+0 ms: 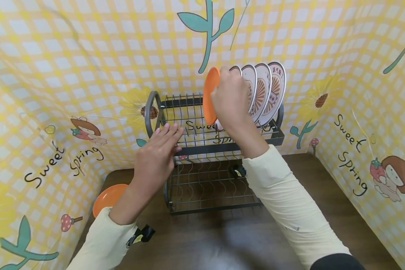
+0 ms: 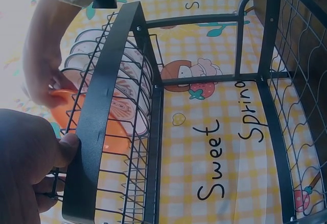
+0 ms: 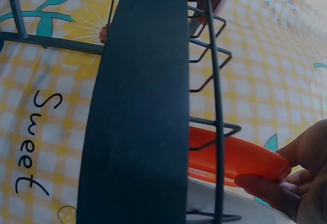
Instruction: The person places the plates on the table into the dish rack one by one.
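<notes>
My right hand [image 1: 233, 97] pinches the rim of an orange plate [image 1: 210, 95], which stands upright among the wires of the dish rack's upper tier [image 1: 209, 149]. Right beside it, several white patterned plates [image 1: 276, 93] stand on edge in a row at the right. In the right wrist view, thumb and fingers [image 3: 265, 189] hold the orange plate [image 3: 235, 155] by its edge. My left hand [image 1: 156, 157] grips the front left of the upper tier, its thumb [image 2: 69, 147] against the dark front rail and its fingertips around the wires.
Another orange plate [image 1: 109, 198] lies on the brown table [image 1: 216, 240] at the left, partly hidden by my left forearm. The rack's lower wire tier [image 1: 202, 183] sits below. Yellow checked cloth [image 1: 114, 56] surrounds the table at the back and both sides.
</notes>
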The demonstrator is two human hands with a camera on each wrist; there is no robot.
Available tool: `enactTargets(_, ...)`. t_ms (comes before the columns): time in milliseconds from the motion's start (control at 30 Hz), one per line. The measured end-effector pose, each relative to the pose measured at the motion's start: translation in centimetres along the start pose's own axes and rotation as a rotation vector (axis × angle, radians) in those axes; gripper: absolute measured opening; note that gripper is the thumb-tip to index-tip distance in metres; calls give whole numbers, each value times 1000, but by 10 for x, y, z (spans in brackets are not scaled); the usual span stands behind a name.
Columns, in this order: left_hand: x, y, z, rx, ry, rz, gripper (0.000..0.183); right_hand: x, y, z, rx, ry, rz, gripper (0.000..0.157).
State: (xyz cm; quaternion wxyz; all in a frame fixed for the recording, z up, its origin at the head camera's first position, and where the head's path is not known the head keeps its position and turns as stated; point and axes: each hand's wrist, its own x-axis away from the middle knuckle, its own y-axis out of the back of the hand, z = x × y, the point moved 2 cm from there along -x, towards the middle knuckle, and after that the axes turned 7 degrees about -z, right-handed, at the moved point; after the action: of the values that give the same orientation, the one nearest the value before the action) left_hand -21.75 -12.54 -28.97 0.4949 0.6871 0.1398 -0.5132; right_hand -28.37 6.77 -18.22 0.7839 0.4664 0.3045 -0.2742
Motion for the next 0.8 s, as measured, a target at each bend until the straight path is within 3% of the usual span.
enactTargets(433, 0, -1, -1, -16, -1, 2, 38, -6, -12, 6, -14, -63, 177, 13)
enactTargets(800, -1, -3, -1, -7, 11, 5, 37, -12, -14, 8, 108, -39, 261, 19)
